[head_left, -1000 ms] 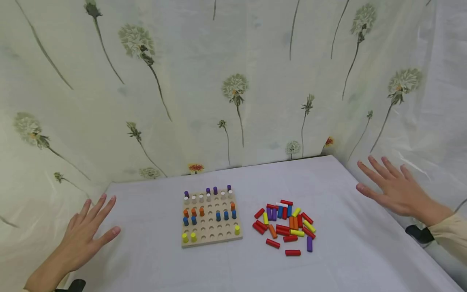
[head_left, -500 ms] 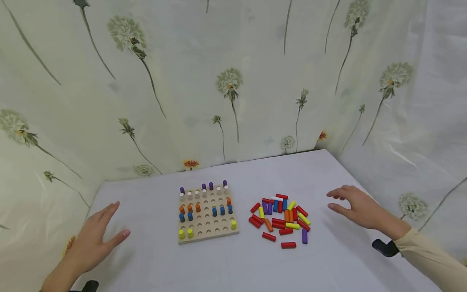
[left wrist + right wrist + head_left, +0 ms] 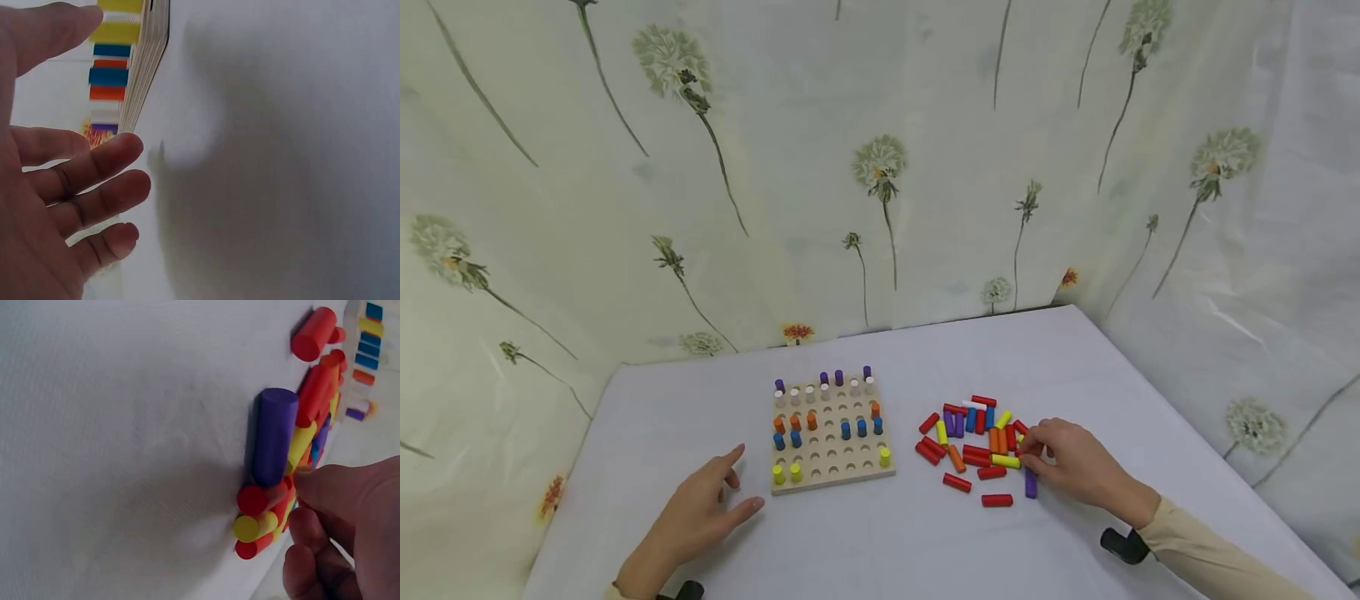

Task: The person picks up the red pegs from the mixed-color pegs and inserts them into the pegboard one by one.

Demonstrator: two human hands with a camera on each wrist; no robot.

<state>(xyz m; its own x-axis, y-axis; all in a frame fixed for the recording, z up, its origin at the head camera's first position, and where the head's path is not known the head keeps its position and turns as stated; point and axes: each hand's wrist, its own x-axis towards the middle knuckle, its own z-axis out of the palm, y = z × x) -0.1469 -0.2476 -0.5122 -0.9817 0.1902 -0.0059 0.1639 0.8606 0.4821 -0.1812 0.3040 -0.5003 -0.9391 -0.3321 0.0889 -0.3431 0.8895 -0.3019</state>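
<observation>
The right hand reaches in at the three o'clock side of the loose pegs on the white-covered table. Its fingers are bent toward the thumb, but the fingertips hide several red and yellow pegs, so whether this grip has hold of one cannot be told. The right wrist view shows a purple peg lying whole at ten o'clock from the thumb; in the head view the hand covers its far end. Behind the thumb tip, pegs overlap and are hard to separate.

The left hand hovers at eight o'clock from the wooden pegboard, its grip slack and holding nothing, the fingers relaxed and apart from the thumb. In the left wrist view the board is cut off at the top edge, and the thumb overlaps a yellow peg.

The loose pegs lie at three o'clock from the board. Both forearms run out of the head view, and a floral curtain fills twelve o'clock.
</observation>
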